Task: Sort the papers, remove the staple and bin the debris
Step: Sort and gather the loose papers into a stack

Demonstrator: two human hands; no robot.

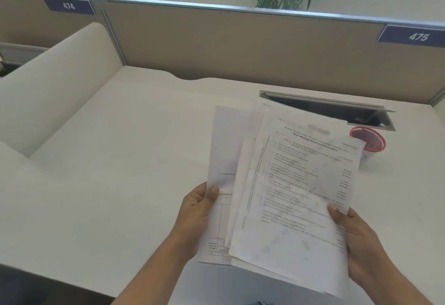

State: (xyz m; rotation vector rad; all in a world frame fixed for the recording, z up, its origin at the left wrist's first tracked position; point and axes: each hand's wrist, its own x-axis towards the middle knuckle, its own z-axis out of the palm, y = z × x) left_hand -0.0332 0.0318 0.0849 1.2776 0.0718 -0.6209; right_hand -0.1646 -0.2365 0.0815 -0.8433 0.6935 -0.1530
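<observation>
A loose stack of white papers (284,184) is held up above the white desk (120,160), fanned out unevenly. The top sheet carries printed text; a sheet with a ruled table shows at the lower left. My left hand (195,218) grips the stack's left edge, thumb on the front. My right hand (356,239) grips the right edge of the top sheets, thumb on the printed page. A red mesh cup (369,140) stands on the desk behind the papers' top right corner, partly hidden. No staple can be made out.
An open cable hatch (337,109) is set into the desk behind the papers. A beige partition (216,40) with labels 474 and 475 closes the back. A cream side divider (60,83) stands at the left. Plants rise behind the partition.
</observation>
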